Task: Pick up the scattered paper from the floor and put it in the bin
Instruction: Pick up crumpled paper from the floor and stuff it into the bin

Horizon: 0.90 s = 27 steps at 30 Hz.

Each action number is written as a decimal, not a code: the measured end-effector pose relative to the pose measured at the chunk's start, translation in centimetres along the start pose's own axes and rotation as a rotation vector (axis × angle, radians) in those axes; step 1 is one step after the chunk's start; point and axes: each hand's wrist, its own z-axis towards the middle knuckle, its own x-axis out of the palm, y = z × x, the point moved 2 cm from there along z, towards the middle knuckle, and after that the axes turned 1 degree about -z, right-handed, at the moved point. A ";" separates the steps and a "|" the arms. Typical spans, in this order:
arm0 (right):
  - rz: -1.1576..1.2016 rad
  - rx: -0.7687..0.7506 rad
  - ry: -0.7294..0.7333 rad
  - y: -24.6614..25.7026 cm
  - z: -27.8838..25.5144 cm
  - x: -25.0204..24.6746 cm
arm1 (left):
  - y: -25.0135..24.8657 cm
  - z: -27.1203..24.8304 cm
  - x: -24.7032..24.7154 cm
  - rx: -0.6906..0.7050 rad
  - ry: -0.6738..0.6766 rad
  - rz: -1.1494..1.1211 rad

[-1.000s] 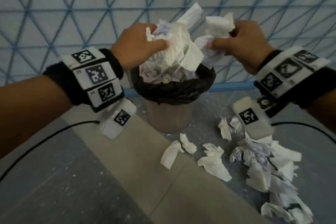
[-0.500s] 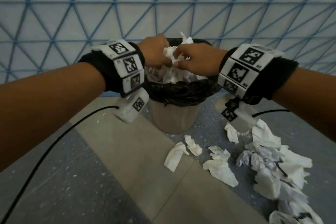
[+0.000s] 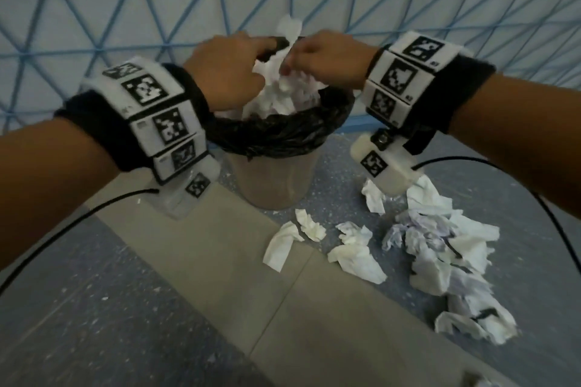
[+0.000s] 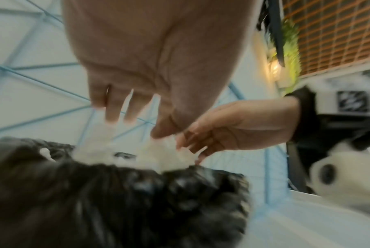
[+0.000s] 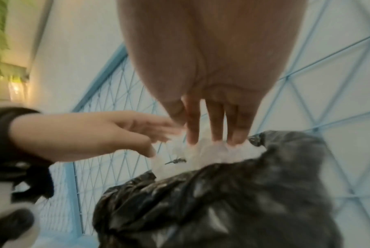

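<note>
A tan bin (image 3: 276,179) with a black liner (image 3: 283,132) stands by the wall, heaped with crumpled white paper (image 3: 283,97). Both hands are over its mouth. My left hand (image 3: 251,66) touches the heap from the left with straight fingers (image 4: 112,114). My right hand (image 3: 292,63) presses down on the heap from the right, its fingertips (image 5: 213,134) on the paper (image 5: 211,151). Neither hand grips anything. More scattered paper lies on the floor: a large pile (image 3: 446,248) right of the bin and a few loose pieces (image 3: 283,245) in front of it.
A pale wall with a blue triangle lattice (image 3: 125,9) rises just behind the bin. The floor is grey with a beige strip (image 3: 239,276) running diagonally. Thin black cables (image 3: 78,220) hang from both wrists.
Both hands came down from above the bin with their bunches of paper, drew together over its mouth, and have let go; they now rest on the heap.
</note>
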 end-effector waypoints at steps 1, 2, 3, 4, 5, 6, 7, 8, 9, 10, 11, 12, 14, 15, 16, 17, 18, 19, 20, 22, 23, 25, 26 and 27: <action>0.120 -0.005 -0.085 -0.3 -1.3 -0.7 | -0.5 -1.4 -0.2 0.081 -0.177 -0.059; 0.210 0.000 -0.230 -1.5 -2.3 -1.3 | -1.2 -3.1 0.1 0.183 -0.338 -0.104; 0.272 -0.005 -0.355 -3.3 -3.7 -1.5 | -1.9 -5.0 1.1 0.288 -0.424 -0.136; 0.313 0.019 -0.455 -5.0 -5.0 -1.1 | -2.9 -7.0 2.6 0.411 -0.422 -0.149; 0.321 0.082 -0.520 -7.1 -6.3 0.1 | -3.7 -8.9 4.8 0.537 -0.345 -0.126; 0.319 0.144 -0.531 -9.2 -7.7 1.6 | -4.0 -10.5 7.8 0.634 -0.227 -0.071; 0.281 0.199 -0.489 -11.2 -9.0 3.5 | -4.0 -11.6 10.8 0.677 -0.091 0.007; 0.211 0.263 -0.352 -13.1 -10.2 5.9 | -3.9 -12.4 13.7 0.659 0.069 0.055; 0.099 0.314 -0.142 -14.6 -11.5 8.5 | -3.5 -12.6 16.2 0.583 0.237 0.061; -0.030 0.350 0.103 -15.6 -13.0 11.3 | -3.0 -12.3 18.3 0.469 0.371 0.041; -0.149 0.366 0.333 -16.1 -14.4 13.8 | -2.7 -11.8 19.8 0.335 0.492 0.016; -0.250 0.346 0.502 -16.2 -15.9 15.7 | -2.5 -11.3 20.9 0.204 0.608 -0.008; -0.337 0.260 0.644 -15.8 -17.6 17.8 | -2.7 -10.0 22.4 0.058 0.701 -0.033; -0.341 0.225 0.675 -15.8 -18.0 18.4 | -3.1 -9.5 23.0 0.028 0.695 -0.052; -0.322 0.199 0.668 -15.7 -18.1 18.6 | -3.2 -9.1 23.8 0.009 0.687 -0.073; -0.295 0.184 0.650 -15.9 -17.9 18.5 | -3.5 -8.8 24.4 0.004 0.680 -0.094; -0.268 0.186 0.631 -16.1 -17.4 18.4 | -3.7 -8.6 25.1 0.010 0.677 -0.109; -0.245 0.195 0.601 -16.3 -16.8 18.0 | -3.8 -8.5 25.5 0.023 0.667 -0.116; -0.218 0.206 0.548 -16.5 -16.1 17.4 | -4.0 -8.2 25.7 0.030 0.647 -0.126; -0.133 0.260 0.368 -17.3 -14.5 15.2 | -4.6 -7.2 25.3 0.010 0.613 -0.172; -0.081 0.294 0.263 -17.8 -13.7 13.8 | -5.1 -6.5 24.9 -0.010 0.581 -0.210; -0.005 0.369 0.098 -19.2 -12.1 11.0 | -6.4 -4.6 23.7 -0.070 0.498 -0.311; 0.015 0.418 0.035 -20.2 -11.4 9.9 | -7.2 -3.6 23.3 -0.099 0.442 -0.367; 0.031 0.471 -0.009 -21.4 -10.8 9.0 | -8.1 -2.5 23.0 -0.127 0.383 -0.417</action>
